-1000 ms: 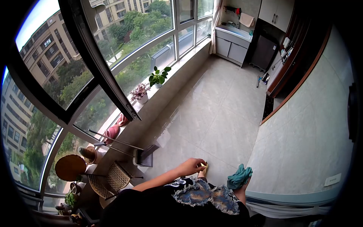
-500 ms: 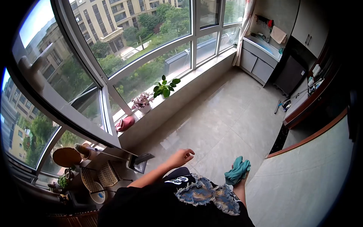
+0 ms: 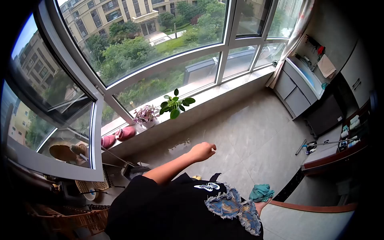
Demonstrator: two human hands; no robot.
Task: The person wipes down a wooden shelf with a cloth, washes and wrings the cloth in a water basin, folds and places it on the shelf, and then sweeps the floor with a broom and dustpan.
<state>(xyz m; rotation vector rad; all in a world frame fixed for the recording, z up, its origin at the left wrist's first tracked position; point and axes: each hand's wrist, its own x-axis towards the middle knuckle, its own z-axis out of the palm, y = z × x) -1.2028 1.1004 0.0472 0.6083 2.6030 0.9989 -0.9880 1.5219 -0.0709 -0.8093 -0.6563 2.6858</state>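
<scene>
My left hand hangs in front of my body above the tiled floor, its fingers curled in and holding nothing that I can see. A crumpled teal cloth is in my right hand, low on the right side of my body. The cloth covers most of the fingers. Beyond my left hand, on the window ledge, stand a green leafy plant and a pink-leaved potted plant. Pink slippers sit farther left on the same ledge.
An open window sash juts inward at left. Below it are a dustpan and a woven chair. At the far right are a sink cabinet, a mop on the floor side, and a doorway with a wooden edge.
The view has shifted and turned, so the window sash shows larger at left. My left arm reaches slightly farther out. The teal cloth stays in my right hand.
</scene>
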